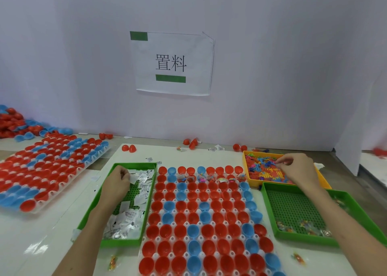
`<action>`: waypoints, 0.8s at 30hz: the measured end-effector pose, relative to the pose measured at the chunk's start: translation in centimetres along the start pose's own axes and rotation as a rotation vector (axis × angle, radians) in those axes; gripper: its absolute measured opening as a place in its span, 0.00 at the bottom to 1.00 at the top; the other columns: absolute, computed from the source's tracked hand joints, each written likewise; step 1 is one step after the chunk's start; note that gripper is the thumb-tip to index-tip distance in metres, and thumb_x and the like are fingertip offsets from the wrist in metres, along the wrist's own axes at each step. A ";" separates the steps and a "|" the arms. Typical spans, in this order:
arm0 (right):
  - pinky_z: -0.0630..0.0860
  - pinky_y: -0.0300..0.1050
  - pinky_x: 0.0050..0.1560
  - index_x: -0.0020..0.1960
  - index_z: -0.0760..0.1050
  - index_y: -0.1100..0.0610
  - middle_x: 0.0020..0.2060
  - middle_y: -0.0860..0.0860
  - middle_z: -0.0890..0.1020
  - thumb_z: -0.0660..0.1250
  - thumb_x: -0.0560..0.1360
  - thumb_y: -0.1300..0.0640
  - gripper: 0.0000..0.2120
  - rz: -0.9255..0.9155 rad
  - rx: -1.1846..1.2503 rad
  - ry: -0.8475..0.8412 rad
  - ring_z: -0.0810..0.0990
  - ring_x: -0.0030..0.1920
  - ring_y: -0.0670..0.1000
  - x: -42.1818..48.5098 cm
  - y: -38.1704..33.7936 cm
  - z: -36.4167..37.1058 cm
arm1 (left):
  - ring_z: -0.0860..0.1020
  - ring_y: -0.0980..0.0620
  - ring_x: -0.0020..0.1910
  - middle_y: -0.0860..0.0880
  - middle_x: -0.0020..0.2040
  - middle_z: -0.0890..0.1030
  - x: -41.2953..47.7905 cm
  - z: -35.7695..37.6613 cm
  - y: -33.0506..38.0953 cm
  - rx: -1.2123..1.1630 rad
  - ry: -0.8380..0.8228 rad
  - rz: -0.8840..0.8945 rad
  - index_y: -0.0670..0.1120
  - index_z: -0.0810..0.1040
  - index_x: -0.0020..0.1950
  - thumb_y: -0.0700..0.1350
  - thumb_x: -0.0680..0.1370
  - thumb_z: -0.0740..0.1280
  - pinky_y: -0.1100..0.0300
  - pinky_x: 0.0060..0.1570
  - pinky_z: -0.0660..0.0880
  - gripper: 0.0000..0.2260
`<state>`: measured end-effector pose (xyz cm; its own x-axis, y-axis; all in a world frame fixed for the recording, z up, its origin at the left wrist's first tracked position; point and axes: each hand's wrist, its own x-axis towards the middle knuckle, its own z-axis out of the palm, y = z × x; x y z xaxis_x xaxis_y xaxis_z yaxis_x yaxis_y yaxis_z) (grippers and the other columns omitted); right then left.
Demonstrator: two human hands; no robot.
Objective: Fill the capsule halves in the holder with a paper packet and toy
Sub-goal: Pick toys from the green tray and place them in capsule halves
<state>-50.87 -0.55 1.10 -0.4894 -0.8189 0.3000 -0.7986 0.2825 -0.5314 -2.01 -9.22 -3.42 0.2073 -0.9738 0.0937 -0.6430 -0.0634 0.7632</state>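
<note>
a white holder [201, 238] is lying in the middle of the table, and red and blue capsule halves [209, 229] are sitting in it, open side up. in the second row from the far edge, several halves are already carrying small coloured things [201, 178]; the nearer rows are showing only their insides.

just left of the holder a green tray [117, 243] is holding white paper packets [125, 217]. at the far right corner of the holder a yellow tray [245, 167] is holding mixed plastic toys [261, 167]. nearer, a second green tray [270, 213] is keeping a few wrapped pieces [303, 227] in its near part. far to the left another holder [37, 209] full of halves is lying, and behind it a heap of capsules [14, 123]. loose red capsules [128, 148] are lying along the wall, where a paper sign [170, 64] is hanging. two wrapped pieces [113, 262] are lying on the table at the near side.

nothing is covering the holder; both arms are passing beside it.

the left hand [117, 183] is reaching into the left tray, fingers curled down, pinching one packet [132, 179] at the far end of the pile. the right hand [297, 169] is hanging over the yellow tray, thumb and fingertips closed together on a small toy [278, 161] just above the other toys.
</note>
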 end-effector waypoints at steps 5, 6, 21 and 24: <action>0.72 0.40 0.37 0.41 0.81 0.49 0.38 0.48 0.84 0.75 0.73 0.60 0.07 -0.086 0.189 0.049 0.79 0.36 0.44 -1.3 -2.8 -2.1 | 0.82 0.44 0.41 0.45 0.50 0.79 -1.4 -1.3 0.6 -0.173 0.100 -0.012 0.44 0.74 0.52 0.39 0.83 0.61 0.51 0.36 0.78 0.03; 0.72 0.38 0.36 0.42 0.82 0.50 0.38 0.47 0.84 0.75 0.74 0.59 0.06 -0.108 0.231 0.051 0.79 0.37 0.42 -1.8 -3.7 -2.4 | 0.81 0.43 0.41 0.45 0.49 0.80 -1.8 -1.6 1.0 -0.170 0.138 0.023 0.44 0.74 0.52 0.39 0.83 0.62 0.51 0.37 0.78 0.03; 0.81 0.37 0.46 0.45 0.85 0.50 0.41 0.51 0.86 0.75 0.65 0.55 0.09 0.009 1.282 -0.120 0.85 0.42 0.50 -18.7 -16.6 -4.3 | 0.85 0.55 0.37 0.50 0.39 0.86 -18.8 -1.2 14.7 -0.888 0.144 0.193 0.52 0.82 0.50 0.41 0.77 0.72 0.69 0.38 0.79 0.06; 0.80 0.37 0.44 0.45 0.85 0.49 0.40 0.50 0.86 0.76 0.68 0.61 0.09 -0.017 1.255 -0.158 0.85 0.42 0.49 -20.6 -17.1 -3.9 | 0.86 0.53 0.40 0.50 0.39 0.87 -21.4 -1.2 15.2 -0.951 0.036 0.154 0.52 0.84 0.49 0.40 0.74 0.74 0.66 0.39 0.80 0.07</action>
<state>-28.48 13.43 7.14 -0.3659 -0.8929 0.2624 0.1188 -0.3244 -0.9384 -15.38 10.92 6.96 0.2037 -0.9482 0.2438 0.1978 0.2837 0.9383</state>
